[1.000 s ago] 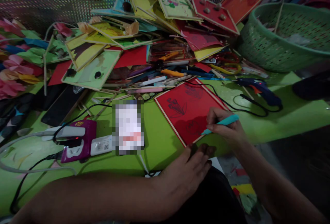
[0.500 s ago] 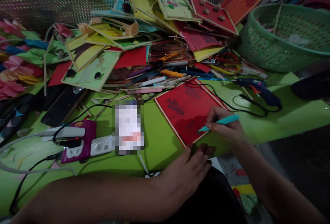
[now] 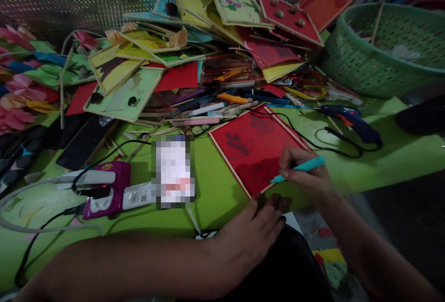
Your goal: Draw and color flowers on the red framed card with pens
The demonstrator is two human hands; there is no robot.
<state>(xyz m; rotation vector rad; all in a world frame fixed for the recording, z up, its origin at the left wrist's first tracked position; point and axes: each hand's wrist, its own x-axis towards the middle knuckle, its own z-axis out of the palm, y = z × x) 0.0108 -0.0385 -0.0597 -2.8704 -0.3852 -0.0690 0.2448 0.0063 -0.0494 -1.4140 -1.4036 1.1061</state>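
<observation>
Holding a teal pen (image 3: 303, 166) to a red card (image 3: 248, 147)

The teal pen is pinched between the thumb and the first fingers (image 3: 285, 172) of the right hand (image 3: 304, 174). Its tip is set down on the near right part of the red card. The pen's barrel is slanted up and to the right, over the knuckles. The red card is laid flat on the green table (image 3: 215, 191), near its front edge, and is bordered by thin pale wooden strips. Dark outline sketches are seen on its face, one of them just beside the pen tip.

The left hand (image 3: 252, 239) is laid palm down at the table's front edge, with nothing held in it. Its fingers are stretched out and kept close together, and they are pointed toward the card's near corner. Whether that corner is touched cannot be made out in the dim light.

A blue glue gun (image 3: 351, 120) is laid to the right of the card, and its black cord is looped across the table. A green perforated basket (image 3: 368, 61) is placed beyond it. A heap of framed cards (image 3: 194, 28) is piled behind the red card, with pens and sticks strewn along its near side. A purple power strip (image 3: 109, 191) is set well to the left.
</observation>
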